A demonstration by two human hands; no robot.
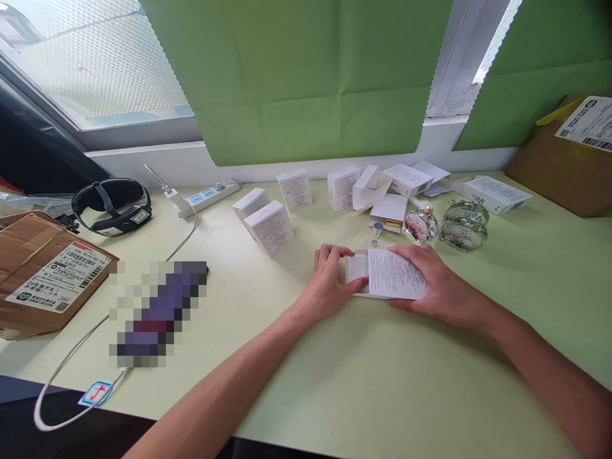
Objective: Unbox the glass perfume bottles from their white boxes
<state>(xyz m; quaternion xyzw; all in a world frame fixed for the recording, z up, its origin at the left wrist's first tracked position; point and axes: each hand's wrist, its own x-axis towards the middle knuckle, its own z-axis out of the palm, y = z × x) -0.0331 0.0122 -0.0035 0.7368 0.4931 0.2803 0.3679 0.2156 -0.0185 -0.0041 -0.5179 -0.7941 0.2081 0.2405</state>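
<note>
A small white carton (388, 274) with printed text lies flat on the pale green table (363, 376), its left end flap open. My left hand (331, 280) grips that open end, fingers curled over the flap. My right hand (442, 287) holds the carton's right side, fingers resting on top. Just behind the carton stand a round glass perfume bottle with a gold cap (421, 224) and two clear glass bottles (463, 227). A small silver cap (377, 230) sits near an opened white box (389, 211).
Several closed white boxes (268, 226) stand in a row toward the window. A power strip (210, 193), a black head strap (112, 205), cardboard parcels at left (43, 280) and right (568, 156), a white cable (71, 357) and a blurred-out object (157, 312) lie around.
</note>
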